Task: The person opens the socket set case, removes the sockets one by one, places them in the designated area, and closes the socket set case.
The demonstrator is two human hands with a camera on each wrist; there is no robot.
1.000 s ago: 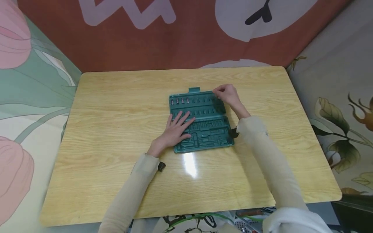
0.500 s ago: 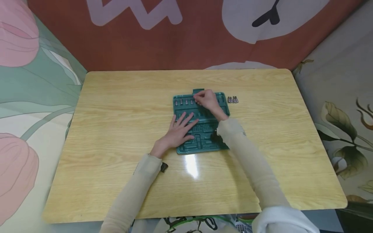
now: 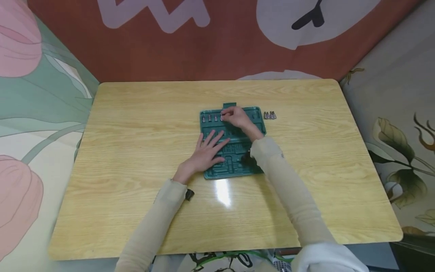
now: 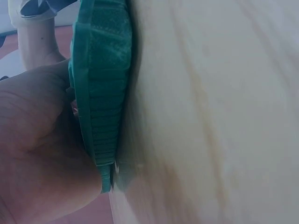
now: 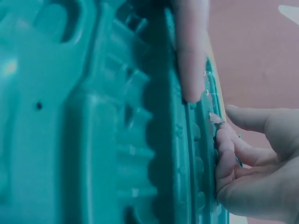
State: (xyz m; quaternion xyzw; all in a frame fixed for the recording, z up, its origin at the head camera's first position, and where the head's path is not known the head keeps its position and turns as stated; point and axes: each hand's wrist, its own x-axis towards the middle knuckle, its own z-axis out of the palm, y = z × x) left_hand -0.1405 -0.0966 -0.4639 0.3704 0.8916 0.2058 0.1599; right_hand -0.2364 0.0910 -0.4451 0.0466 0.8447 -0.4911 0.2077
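Note:
A green plastic tool case [image 3: 222,173] lies unfolded flat on the wooden table, with moulded recesses in both halves. My left hand [image 3: 201,155] rests spread over its left side, across the hinge; one left finger [image 5: 191,56] reaches into the right wrist view. At the upper row of slots, my right hand [image 3: 238,118] pinches a small metal bit [image 5: 215,118] between its fingertips. Several similar bits [image 3: 209,118] sit in that row to the left of the fingers. The right hand covers the middle of the upper half.
Several loose metal bits [image 3: 270,115] stand side by side on the table [image 3: 136,132], just right of the case. A latch tab [image 3: 229,104] sticks out from the case's far edge. Cables [image 3: 238,258] show below the table's near edge.
My right hand has moved left from the case's upper right corner to the row of bits, uncovering the loose bits on the table. My left hand stays on the case.

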